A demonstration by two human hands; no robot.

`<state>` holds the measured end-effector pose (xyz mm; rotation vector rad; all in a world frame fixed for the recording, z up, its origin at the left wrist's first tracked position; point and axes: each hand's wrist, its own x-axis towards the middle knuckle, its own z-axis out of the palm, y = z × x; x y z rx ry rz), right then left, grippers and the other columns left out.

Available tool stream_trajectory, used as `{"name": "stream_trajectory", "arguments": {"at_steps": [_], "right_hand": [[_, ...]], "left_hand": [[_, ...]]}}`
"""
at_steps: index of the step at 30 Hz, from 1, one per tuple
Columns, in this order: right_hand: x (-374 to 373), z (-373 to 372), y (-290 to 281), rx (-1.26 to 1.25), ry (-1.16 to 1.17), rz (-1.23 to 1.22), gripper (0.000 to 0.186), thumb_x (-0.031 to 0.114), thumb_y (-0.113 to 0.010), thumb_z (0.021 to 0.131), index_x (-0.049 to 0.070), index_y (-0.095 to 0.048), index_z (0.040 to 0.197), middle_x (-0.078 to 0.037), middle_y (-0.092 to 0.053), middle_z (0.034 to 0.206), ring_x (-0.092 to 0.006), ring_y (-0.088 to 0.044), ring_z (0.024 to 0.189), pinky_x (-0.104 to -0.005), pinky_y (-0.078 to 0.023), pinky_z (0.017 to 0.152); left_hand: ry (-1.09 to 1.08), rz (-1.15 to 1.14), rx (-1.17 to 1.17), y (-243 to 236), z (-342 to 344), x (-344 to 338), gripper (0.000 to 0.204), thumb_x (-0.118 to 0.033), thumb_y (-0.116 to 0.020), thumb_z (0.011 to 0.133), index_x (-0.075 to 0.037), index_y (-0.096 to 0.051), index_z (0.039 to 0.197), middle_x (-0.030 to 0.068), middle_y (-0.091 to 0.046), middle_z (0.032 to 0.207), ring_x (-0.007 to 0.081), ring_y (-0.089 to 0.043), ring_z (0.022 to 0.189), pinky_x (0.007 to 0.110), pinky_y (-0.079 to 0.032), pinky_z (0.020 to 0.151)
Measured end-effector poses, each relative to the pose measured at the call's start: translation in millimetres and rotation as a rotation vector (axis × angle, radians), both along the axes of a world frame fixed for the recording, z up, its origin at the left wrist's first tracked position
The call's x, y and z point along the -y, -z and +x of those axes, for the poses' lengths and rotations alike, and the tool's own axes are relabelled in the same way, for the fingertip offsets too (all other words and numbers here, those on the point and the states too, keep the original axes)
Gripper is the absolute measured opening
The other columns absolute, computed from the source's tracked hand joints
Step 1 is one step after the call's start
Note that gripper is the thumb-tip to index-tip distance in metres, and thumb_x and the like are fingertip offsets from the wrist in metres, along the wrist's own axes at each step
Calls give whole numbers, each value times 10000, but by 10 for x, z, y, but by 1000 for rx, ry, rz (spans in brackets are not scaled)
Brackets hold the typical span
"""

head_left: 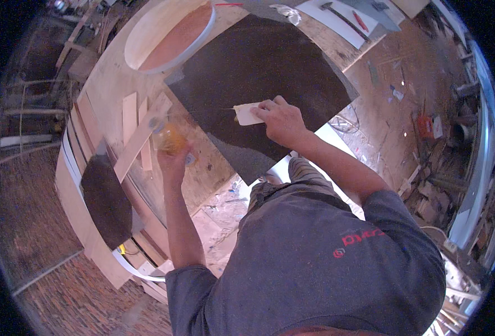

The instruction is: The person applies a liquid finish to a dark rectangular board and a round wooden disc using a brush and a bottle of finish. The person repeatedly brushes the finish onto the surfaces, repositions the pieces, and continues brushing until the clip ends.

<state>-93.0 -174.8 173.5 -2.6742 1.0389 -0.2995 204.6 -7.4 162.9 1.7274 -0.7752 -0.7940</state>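
A dark brown sheet (258,61) lies flat on the wooden table, with a duller grey, uneven band along its near left edge. Over its middle, my right hand (285,123) pinches a pale flat spreader (249,115) between thumb and fingers. A small yellowish smear shows at the spreader's left edge. To the left, my left hand (174,162) is wrapped round a clear bottle (168,139) with amber contents. The bottle is tilted and somewhat blurred, beside the sheet and above the wood.
An oval white-rimmed form (211,28) stands at the far left of the sheet. Wooden strips (128,120) lie left of the bottle, and a smaller dark piece (106,196) sits nearer. At the far right are a hammer (342,19) and a red tool (360,21).
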Motion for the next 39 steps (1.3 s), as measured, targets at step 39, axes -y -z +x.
{"name": "stream_trajectory", "arguments": {"at_steps": [39], "right_hand": [[117, 956, 208, -311, -376, -135, 404, 83, -669, 815, 208, -732, 1194, -7, -722, 1152, -278, -670, 1054, -434, -588, 845]], "left_hand": [[-69, 97, -430, 1152, -1681, -562, 348, -273, -601, 1038, 75, -616, 1033, 151, -671, 896, 196, -681, 722, 332, -537, 533]]}}
